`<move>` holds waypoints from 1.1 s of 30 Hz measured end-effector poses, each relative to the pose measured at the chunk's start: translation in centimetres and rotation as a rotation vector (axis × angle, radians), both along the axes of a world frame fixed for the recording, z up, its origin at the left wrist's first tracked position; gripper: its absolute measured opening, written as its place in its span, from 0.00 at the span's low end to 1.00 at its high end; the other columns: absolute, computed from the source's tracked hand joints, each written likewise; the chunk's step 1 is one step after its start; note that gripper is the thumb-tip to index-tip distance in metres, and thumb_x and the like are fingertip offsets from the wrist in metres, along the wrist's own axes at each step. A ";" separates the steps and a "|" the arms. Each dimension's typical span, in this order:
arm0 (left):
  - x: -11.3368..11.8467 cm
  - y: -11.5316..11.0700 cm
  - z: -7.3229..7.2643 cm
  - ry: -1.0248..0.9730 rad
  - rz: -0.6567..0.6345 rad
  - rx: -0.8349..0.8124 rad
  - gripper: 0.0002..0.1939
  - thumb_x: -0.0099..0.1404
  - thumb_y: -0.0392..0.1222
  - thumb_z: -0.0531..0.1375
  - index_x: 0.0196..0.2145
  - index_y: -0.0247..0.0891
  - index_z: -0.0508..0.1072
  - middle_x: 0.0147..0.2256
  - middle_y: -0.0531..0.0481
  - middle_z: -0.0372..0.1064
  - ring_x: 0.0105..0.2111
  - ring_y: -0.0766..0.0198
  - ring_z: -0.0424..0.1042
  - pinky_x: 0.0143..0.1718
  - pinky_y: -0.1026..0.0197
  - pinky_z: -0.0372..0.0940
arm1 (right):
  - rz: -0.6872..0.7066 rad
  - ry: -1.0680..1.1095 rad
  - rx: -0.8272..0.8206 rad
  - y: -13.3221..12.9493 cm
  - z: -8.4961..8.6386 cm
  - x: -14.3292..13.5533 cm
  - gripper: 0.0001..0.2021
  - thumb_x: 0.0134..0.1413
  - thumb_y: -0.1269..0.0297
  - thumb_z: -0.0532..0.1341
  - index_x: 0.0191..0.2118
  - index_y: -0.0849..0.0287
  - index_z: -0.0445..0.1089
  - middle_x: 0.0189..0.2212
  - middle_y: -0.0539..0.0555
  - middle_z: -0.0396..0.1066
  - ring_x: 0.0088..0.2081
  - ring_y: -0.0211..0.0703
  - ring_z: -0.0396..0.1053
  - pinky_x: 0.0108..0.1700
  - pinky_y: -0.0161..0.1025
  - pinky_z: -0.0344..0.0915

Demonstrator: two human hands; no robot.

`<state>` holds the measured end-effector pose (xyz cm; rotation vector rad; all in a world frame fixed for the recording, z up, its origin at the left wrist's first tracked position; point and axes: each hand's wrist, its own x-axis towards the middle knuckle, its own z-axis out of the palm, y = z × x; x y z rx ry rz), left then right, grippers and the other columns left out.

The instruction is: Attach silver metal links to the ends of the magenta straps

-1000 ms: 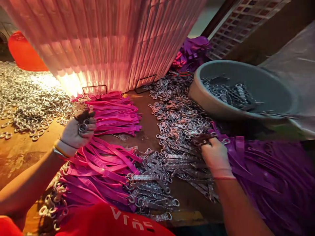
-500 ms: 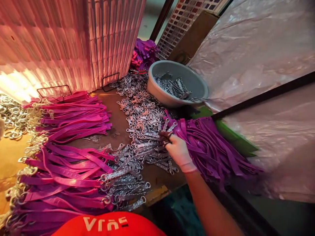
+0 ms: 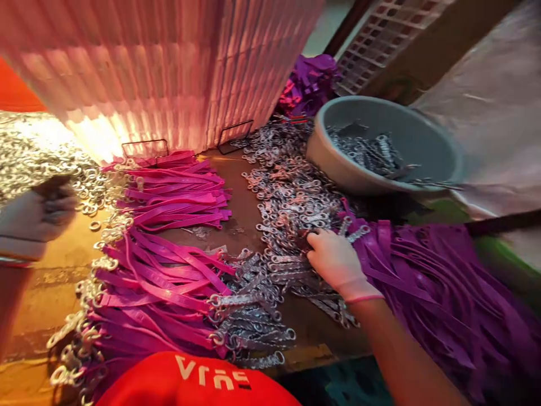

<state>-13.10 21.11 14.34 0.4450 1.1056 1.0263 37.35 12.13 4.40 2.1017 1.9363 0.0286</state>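
My right hand (image 3: 336, 264), in a pale glove with dark fingertips, reaches into a heap of twisted silver metal links (image 3: 291, 197). Its fingers are closed at the heap, and what they grip is hidden. Purple straps (image 3: 426, 282) lie beside its wrist on the right. On the far left, my left hand (image 3: 46, 217), gloved the same way, hovers by loose metal rings (image 3: 91, 186). Its fingers are curled and somewhat blurred; I cannot make out anything in them. Magenta straps (image 3: 164, 276) with metal fittings at their left ends lie between the hands.
A grey basin (image 3: 363, 175) partly filled with metal links stands behind my right hand. Ribbed translucent panels (image 3: 169, 73) rise at the back. More links (image 3: 257, 321) lie near the table's front edge. Red cloth with white lettering (image 3: 198, 380) shows at the bottom.
The view has swung left, bringing my left hand and more rings into sight. My right hand stays at the link heap, its fingers still closed.
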 end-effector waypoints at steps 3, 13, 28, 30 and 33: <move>3.4 -2.2 -2.0 0.305 -0.247 0.094 0.10 0.66 0.30 0.52 0.38 0.32 0.74 0.21 0.56 0.65 0.15 0.76 0.54 0.14 0.74 0.42 | -0.030 -0.097 -0.029 -0.7 1.1 1.1 0.10 0.51 0.77 0.55 0.28 0.61 0.74 0.33 0.64 0.72 0.35 0.50 0.70 0.33 0.42 0.57; 13.9 -1.9 -9.9 1.237 -1.061 0.554 0.13 0.60 0.37 0.56 0.38 0.38 0.79 0.33 0.47 0.75 0.32 0.61 0.70 0.33 0.63 0.60 | 0.206 0.586 0.205 -1.1 4.3 -10.0 0.21 0.48 0.76 0.53 0.48 0.58 0.72 0.48 0.61 0.74 0.50 0.53 0.70 0.50 0.43 0.64; 11.5 -7.3 -7.9 0.592 -0.938 0.209 0.15 0.67 0.49 0.51 0.31 0.37 0.69 0.21 0.54 0.62 0.16 0.71 0.56 0.18 0.68 0.50 | 0.166 1.037 -0.031 -0.2 -0.3 -15.7 0.15 0.51 0.72 0.54 0.42 0.57 0.74 0.40 0.56 0.78 0.43 0.47 0.73 0.46 0.40 0.65; 11.9 -8.4 -6.5 0.243 -0.860 0.118 0.16 0.66 0.53 0.55 0.32 0.36 0.69 0.21 0.54 0.62 0.15 0.73 0.54 0.16 0.68 0.49 | 0.100 1.308 0.086 -0.5 0.6 -16.2 0.14 0.53 0.69 0.54 0.44 0.57 0.72 0.40 0.55 0.77 0.43 0.46 0.72 0.47 0.41 0.66; 12.3 -9.6 -4.9 0.004 -0.896 0.116 0.16 0.64 0.52 0.60 0.37 0.34 0.73 0.21 0.53 0.63 0.17 0.73 0.56 0.18 0.69 0.50 | 0.042 1.525 -0.070 -0.9 2.5 -17.4 0.11 0.59 0.61 0.56 0.44 0.57 0.71 0.39 0.53 0.76 0.39 0.43 0.72 0.43 0.39 0.68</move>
